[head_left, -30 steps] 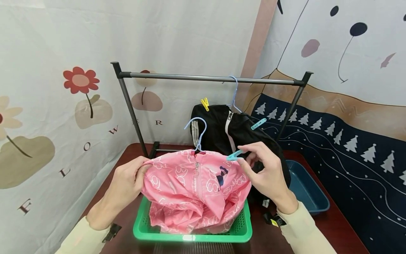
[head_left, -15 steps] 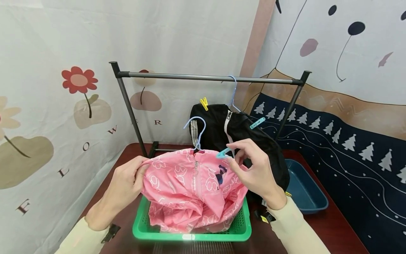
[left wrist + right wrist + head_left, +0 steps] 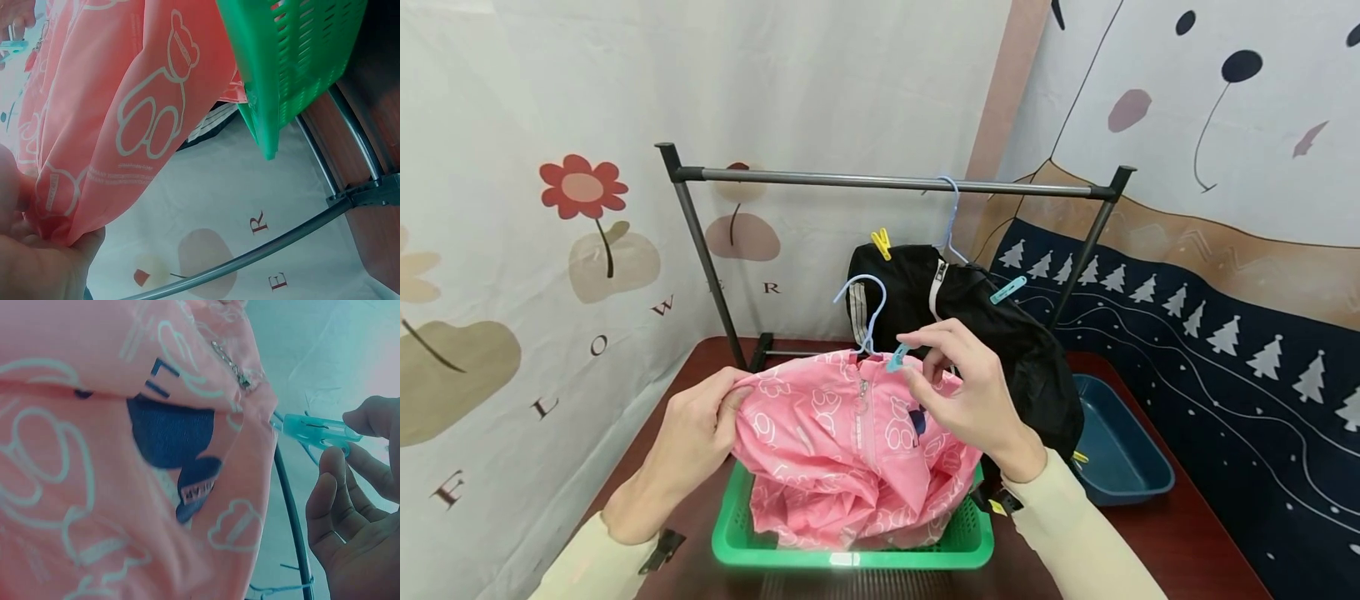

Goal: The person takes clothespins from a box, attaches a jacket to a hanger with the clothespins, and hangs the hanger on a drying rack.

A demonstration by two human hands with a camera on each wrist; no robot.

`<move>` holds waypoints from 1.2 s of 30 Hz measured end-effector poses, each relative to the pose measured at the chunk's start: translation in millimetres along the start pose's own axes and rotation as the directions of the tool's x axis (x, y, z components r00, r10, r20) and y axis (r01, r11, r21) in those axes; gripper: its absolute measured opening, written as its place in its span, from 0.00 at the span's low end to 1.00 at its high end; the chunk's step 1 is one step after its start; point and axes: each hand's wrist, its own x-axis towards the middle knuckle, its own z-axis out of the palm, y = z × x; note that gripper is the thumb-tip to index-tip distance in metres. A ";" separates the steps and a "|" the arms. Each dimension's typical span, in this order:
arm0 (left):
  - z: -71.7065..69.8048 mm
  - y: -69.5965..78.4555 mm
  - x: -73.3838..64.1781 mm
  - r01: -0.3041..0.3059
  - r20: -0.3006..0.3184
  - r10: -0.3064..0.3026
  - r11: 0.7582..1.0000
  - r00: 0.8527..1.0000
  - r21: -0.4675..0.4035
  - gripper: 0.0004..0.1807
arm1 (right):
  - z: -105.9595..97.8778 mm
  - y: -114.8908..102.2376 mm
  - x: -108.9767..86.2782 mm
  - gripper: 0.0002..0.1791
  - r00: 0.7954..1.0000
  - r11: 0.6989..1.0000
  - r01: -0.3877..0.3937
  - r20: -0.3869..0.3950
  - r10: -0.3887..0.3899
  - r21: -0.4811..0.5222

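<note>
A pink zip jacket (image 3: 820, 433) with white bear outlines lies partly in the green basket (image 3: 730, 546), a blue hanger (image 3: 878, 304) rising from its collar. My left hand (image 3: 688, 429) grips the jacket's shoulder on the left side; the left wrist view shows the cloth (image 3: 119, 125) bunched between thumb and fingers. Between thumb and fingertips, my right hand (image 3: 973, 387) pinches a light blue clothespin (image 3: 898, 357) by its handles. In the right wrist view the tip of that clothespin (image 3: 315, 431) meets the jacket's edge beside the collar.
Behind stands a metal clothes rack (image 3: 887, 179). A black jacket (image 3: 1022, 342) hangs from it on another blue hanger (image 3: 955, 217), with a yellow clothespin (image 3: 882, 244) and a blue clothespin (image 3: 1008, 290) on its shoulders. A dark blue tray (image 3: 1123, 450) sits at right on the table.
My right hand has moved left along the pink jacket's shoulder with the clothespin, from the outer part toward the collar. My left hand keeps its hold in nearly the same place.
</note>
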 end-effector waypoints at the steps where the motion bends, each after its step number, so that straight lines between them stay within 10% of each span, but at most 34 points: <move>1: 0.2 -0.2 0.1 0.000 -0.001 0.000 1.000 1.000 -0.001 0.14 | 2.1 -0.8 1.6 0.22 1.000 1.000 0.006 0.001 -0.006 0.001; 36: 2.0 2.1 2.6 -0.007 -0.016 0.007 1.000 1.000 -0.015 0.16 | 60.9 -26.7 53.9 0.17 0.983 0.985 0.157 0.083 -0.163 0.070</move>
